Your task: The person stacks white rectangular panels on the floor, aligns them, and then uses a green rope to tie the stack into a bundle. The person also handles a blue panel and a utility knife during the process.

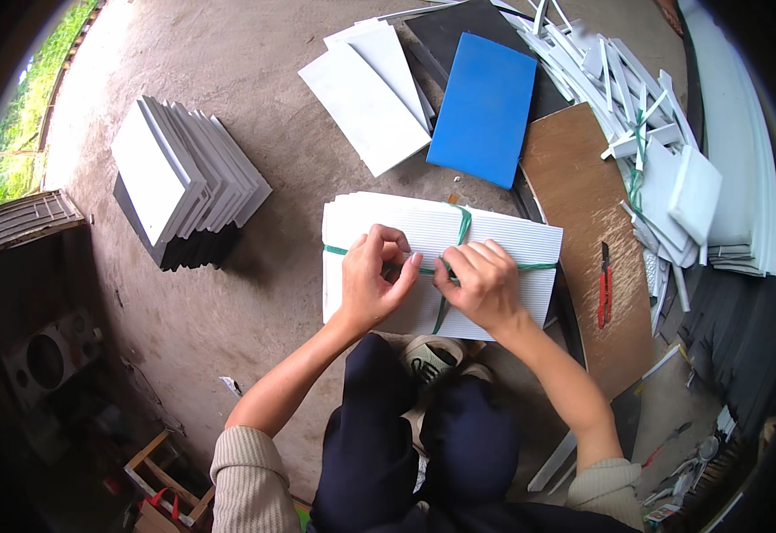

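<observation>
A stack of white ribbed plastic sheets point(503, 306) lies in front of my feet, bound crosswise with green string point(464, 224). Over its middle, my left hand point(372, 277) has its fingers curled toward the thumb, and the string runs to its thumb tip. My right hand point(481, 280) pinches the same string close to the crossing. Between the two hands a short stretch of string shows. The fingers hide the crossing itself in part.
Left stands a pile of white and dark panels point(162, 178). Ahead lie white boards point(366, 107) and a blue board point(483, 107). A red cutter knife point(604, 289) rests on a brown board point(574, 169) at right, near white offcuts point(614, 80). A speaker point(51, 355) is lower left.
</observation>
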The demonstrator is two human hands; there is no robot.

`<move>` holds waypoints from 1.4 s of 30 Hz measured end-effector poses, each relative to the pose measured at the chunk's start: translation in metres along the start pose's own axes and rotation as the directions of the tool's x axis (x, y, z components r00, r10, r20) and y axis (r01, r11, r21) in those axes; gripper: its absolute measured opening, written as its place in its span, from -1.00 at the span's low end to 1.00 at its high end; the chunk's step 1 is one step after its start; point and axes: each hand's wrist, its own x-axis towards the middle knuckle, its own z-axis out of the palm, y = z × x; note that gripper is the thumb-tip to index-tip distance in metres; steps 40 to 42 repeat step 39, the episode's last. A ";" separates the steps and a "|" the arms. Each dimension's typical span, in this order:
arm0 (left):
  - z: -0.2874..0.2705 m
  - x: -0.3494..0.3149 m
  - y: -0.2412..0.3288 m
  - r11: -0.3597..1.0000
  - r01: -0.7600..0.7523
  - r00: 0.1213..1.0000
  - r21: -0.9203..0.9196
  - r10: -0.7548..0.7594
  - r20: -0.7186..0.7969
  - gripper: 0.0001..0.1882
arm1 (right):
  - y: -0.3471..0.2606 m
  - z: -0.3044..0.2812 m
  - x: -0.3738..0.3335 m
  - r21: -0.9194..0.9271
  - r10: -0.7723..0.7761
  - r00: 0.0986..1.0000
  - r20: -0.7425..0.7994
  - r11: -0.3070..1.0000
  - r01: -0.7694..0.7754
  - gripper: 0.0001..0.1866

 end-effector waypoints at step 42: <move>-0.274 0.031 0.649 0.718 -0.346 0.910 0.604 0.414 0.030 -0.51 | -0.318 -0.612 0.173 0.168 0.268 0.941 -0.207 0.957 -0.236 -0.82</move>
